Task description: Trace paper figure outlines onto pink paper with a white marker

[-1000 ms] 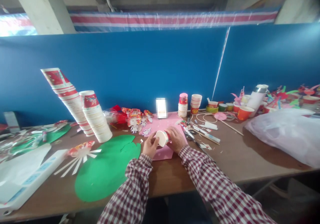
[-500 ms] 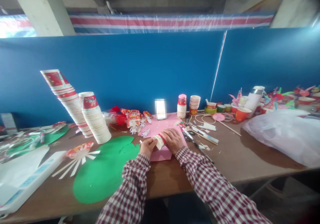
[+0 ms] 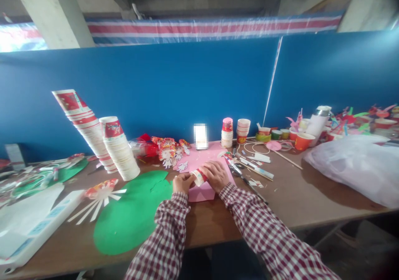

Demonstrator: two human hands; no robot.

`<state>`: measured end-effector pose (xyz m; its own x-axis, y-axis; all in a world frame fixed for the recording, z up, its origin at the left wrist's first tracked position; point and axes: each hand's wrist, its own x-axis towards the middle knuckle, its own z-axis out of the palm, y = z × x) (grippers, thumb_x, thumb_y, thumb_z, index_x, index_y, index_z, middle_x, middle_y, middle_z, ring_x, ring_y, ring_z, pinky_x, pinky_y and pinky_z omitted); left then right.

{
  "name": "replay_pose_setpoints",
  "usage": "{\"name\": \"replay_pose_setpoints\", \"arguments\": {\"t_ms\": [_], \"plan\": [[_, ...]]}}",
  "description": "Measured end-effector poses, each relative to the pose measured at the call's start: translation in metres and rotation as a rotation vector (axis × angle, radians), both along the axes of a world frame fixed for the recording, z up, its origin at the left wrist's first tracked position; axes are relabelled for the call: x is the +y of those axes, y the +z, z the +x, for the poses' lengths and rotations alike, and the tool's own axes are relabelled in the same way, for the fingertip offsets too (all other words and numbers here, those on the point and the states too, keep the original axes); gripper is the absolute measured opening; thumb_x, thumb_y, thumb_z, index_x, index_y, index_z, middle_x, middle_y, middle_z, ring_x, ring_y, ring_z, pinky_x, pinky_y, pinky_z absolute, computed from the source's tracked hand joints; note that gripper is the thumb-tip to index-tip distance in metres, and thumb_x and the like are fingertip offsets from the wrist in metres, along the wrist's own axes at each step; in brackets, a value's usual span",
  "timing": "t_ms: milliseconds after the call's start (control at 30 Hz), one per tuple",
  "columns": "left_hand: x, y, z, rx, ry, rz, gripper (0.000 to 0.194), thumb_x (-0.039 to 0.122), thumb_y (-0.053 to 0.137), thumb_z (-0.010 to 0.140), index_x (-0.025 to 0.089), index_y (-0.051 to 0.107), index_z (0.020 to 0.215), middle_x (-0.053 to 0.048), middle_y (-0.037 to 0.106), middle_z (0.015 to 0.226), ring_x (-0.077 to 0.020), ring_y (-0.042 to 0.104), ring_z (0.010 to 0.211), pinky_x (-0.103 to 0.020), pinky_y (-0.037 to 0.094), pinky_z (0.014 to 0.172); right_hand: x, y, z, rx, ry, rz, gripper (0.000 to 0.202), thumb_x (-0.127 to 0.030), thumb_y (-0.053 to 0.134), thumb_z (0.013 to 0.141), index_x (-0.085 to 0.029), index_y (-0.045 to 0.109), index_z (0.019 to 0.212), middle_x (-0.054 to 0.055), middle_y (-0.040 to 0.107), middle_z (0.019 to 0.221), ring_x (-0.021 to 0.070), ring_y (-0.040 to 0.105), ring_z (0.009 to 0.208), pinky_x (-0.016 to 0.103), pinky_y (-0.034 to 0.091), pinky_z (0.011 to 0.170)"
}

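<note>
A small red and white paper cup [image 3: 198, 177] lies tilted on its side between my hands, its opening facing me and to the left. My left hand [image 3: 183, 184] pinches the cup's rim at the left. Wrapped over the cup's right side is my right hand [image 3: 216, 176], fingers together. Both hands are above a pink sheet [image 3: 202, 194] on the brown table. Behind them lie paper cutouts of small figures [image 3: 168, 155]. A large green paper shape [image 3: 131, 217] is to the left of my left hand.
Two tall leaning cup stacks [image 3: 121, 155] stand at the left, near a white power strip [image 3: 40, 230]. Shorter cup stacks [image 3: 227, 134] are at the back. Pens [image 3: 257, 169] and a plastic bag [image 3: 352, 163] lie to the right. A blue partition [image 3: 187, 84] stands behind.
The cup has turned slightly between my hands, showing more of its red band. My left hand has shifted a little on the rim. The view has moved slightly.
</note>
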<state>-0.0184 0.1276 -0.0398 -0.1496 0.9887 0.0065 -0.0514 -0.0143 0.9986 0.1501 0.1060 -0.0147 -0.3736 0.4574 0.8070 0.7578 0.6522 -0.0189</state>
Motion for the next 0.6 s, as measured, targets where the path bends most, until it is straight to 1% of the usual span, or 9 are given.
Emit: {"name": "replay_pose_setpoints", "arguments": {"t_ms": [100, 200, 267, 333, 400, 467, 500, 533, 600], "plan": [[-0.003, 0.004, -0.001, 0.07, 0.06, 0.011, 0.026, 0.029, 0.075, 0.052, 0.011, 0.068, 0.069, 0.0, 0.06, 0.045, -0.0131, 0.056, 0.042, -0.023, 0.046, 0.041, 0.001, -0.001, 0.0, 0.024, 0.01, -0.029, 0.028, -0.016, 0.049, 0.089, -0.026, 0.056, 0.115, 0.005, 0.062, 0.112, 0.0198, 0.05, 0.113, 0.039, 0.038, 0.097], [-0.005, 0.007, -0.002, 0.125, 0.094, 0.026, 0.023, 0.031, 0.075, 0.052, 0.012, 0.067, 0.064, 0.0, 0.057, 0.041, -0.014, 0.056, 0.04, -0.022, 0.043, 0.038, 0.002, -0.002, 0.0, 0.072, 0.025, -0.068, 0.026, -0.018, 0.048, 0.089, -0.026, 0.057, 0.113, 0.005, 0.062, 0.113, 0.0201, 0.05, 0.113, 0.039, 0.037, 0.098], [-0.005, 0.007, -0.002, 0.139, 0.112, 0.043, 0.023, 0.032, 0.074, 0.052, 0.013, 0.066, 0.062, 0.0, 0.058, 0.042, -0.014, 0.056, 0.04, -0.021, 0.042, 0.037, 0.003, -0.002, 0.0, 0.123, 0.035, -0.103, 0.027, -0.019, 0.048, 0.089, -0.026, 0.057, 0.113, 0.005, 0.061, 0.113, 0.0203, 0.05, 0.113, 0.04, 0.038, 0.099], [-0.005, 0.007, -0.003, 0.132, 0.135, 0.065, 0.023, 0.033, 0.073, 0.053, 0.014, 0.063, 0.061, 0.0, 0.059, 0.045, -0.0132, 0.056, 0.04, -0.021, 0.042, 0.037, 0.004, -0.002, 0.0, 0.181, 0.017, -0.127, 0.03, -0.023, 0.048, 0.088, -0.024, 0.054, 0.117, 0.008, 0.058, 0.117, 0.0233, 0.047, 0.118, 0.044, 0.036, 0.101], [-0.004, 0.006, -0.002, 0.108, 0.157, 0.087, 0.023, 0.033, 0.07, 0.056, 0.015, 0.059, 0.062, 0.001, 0.059, 0.048, -0.0124, 0.056, 0.04, -0.02, 0.042, 0.037, 0.007, -0.003, -0.001, 0.385, 0.025, -0.211, 0.04, -0.029, 0.053, 0.085, -0.019, 0.049, 0.123, 0.012, 0.051, 0.126, 0.0277, 0.038, 0.125, 0.05, 0.03, 0.105], [-0.003, 0.006, 0.0, 0.083, 0.165, 0.107, 0.022, 0.034, 0.067, 0.057, 0.016, 0.055, 0.062, 0.003, 0.057, 0.046, -0.0122, 0.056, 0.041, -0.019, 0.041, 0.037, 0.011, -0.004, -0.002, 0.717, 0.087, -0.365, 0.055, -0.037, 0.057, 0.08, -0.015, 0.042, 0.129, 0.015, 0.041, 0.135, 0.0302, 0.028, 0.131, 0.051, 0.024, 0.108], [-0.003, 0.006, 0.001, 0.076, 0.163, 0.119, 0.023, 0.034, 0.066, 0.058, 0.016, 0.053, 0.062, 0.004, 0.056, 0.045, -0.0121, 0.056, 0.041, -0.019, 0.041, 0.036, 0.013, -0.005, -0.003, 0.882, 0.133, -0.451, 0.06, -0.04, 0.057, 0.079, -0.015, 0.039, 0.131, 0.015, 0.039, 0.137, 0.03, 0.027, 0.132, 0.05, 0.025, 0.108], [-0.003, 0.006, 0.002, 0.073, 0.159, 0.131, 0.023, 0.034, 0.066, 0.058, 0.017, 0.052, 0.062, 0.004, 0.055, 0.044, -0.0119, 0.056, 0.04, -0.018, 0.04, 0.036, 0.015, -0.007, -0.004, 1.023, 0.185, -0.533, 0.062, -0.043, 0.054, 0.08, -0.016, 0.037, 0.133, 0.015, 0.039, 0.137, 0.0293, 0.03, 0.131, 0.049, 0.028, 0.106], [-0.003, 0.007, 0.005, 0.081, 0.152, 0.157, 0.024, 0.035, 0.065, 0.059, 0.017, 0.05, 0.062, 0.005, 0.053, 0.044, -0.0111, 0.055, 0.039, -0.018, 0.04, 0.036, 0.017, -0.009, -0.009, 1.183, 0.28, -0.657, 0.059, -0.049, 0.043, 0.085, -0.019, 0.033, 0.134, 0.014, 0.047, 0.13, 0.0275, 0.044, 0.121, 0.047, 0.04, 0.096]]}}
